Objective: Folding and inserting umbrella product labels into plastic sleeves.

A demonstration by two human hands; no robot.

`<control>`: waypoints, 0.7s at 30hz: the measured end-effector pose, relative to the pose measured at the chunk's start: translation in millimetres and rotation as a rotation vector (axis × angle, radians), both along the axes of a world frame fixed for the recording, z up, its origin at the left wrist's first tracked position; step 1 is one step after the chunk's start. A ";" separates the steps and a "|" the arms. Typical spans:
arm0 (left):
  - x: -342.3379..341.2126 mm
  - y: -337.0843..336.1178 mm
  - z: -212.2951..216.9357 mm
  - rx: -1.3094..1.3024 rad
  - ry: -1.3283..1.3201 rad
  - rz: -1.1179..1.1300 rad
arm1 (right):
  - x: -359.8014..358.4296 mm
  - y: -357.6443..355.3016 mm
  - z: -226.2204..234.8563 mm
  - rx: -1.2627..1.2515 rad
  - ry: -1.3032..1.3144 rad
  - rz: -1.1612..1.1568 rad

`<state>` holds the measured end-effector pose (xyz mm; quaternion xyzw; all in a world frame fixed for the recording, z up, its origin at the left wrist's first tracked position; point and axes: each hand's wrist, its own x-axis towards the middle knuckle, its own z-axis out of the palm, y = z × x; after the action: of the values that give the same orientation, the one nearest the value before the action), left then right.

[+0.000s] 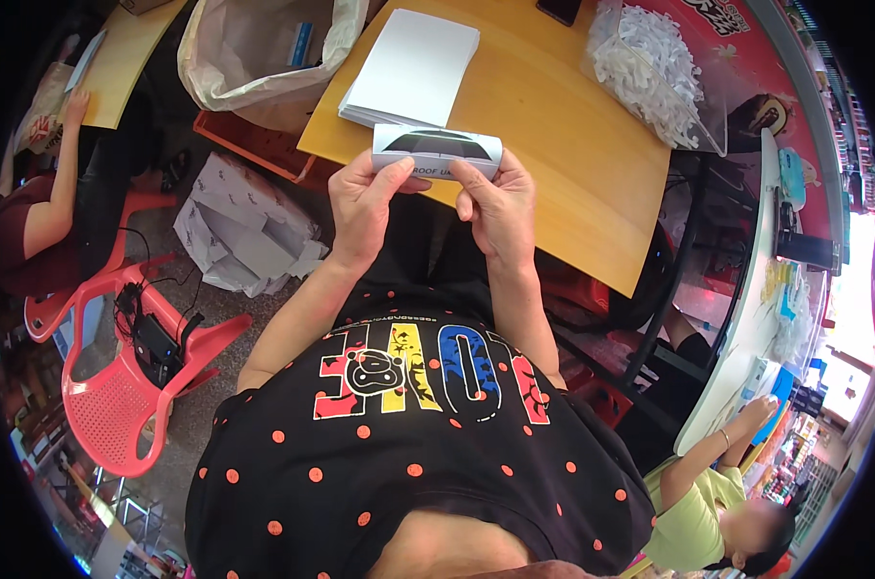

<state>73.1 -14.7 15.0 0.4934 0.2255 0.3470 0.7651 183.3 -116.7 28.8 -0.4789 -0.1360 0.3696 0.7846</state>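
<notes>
You hold a small white box [437,151] with both hands, up in the air just over the near edge of the wooden table [553,145]. Your left hand [365,203] is closed on the left end, with the thumb pressed on the front. Your right hand [500,207] is closed on the right end, with the thumb and first finger pinching the lower edge.

The box looks like it is being folded into shape, so here is how to do it well. Keep both ends held the same, so the box stays flat and does not twist. Press with the soft tips of your fingers, not hard, so the thin card does not dent. Push the flap in slowly and watch that its corners slide in straight.

A stack of flat white cards [413,68] lies right behind the box, near the left corner of the table. A clear bag of small white pieces [650,72] sits at the far right side. Keep your elbows in so you do not knock them.
</notes>
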 end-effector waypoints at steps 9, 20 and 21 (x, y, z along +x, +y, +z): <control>7.7 -4.6 0.8 -0.071 0.184 -0.054 | -5.1 -1.7 0.9 -0.158 -0.259 -0.055; -7.7 21.3 -15.3 -0.407 0.038 -0.402 | 26.2 -26.9 0.7 -0.260 -0.129 0.113; -10.4 27.1 -14.7 -0.373 0.050 -0.483 | 32.4 -30.6 1.5 -0.349 -0.154 0.162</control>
<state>62.7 12.4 0.3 0.3920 0.1804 0.0954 0.8970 215.8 -147.3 30.3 -0.6221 -0.1677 0.4117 0.6445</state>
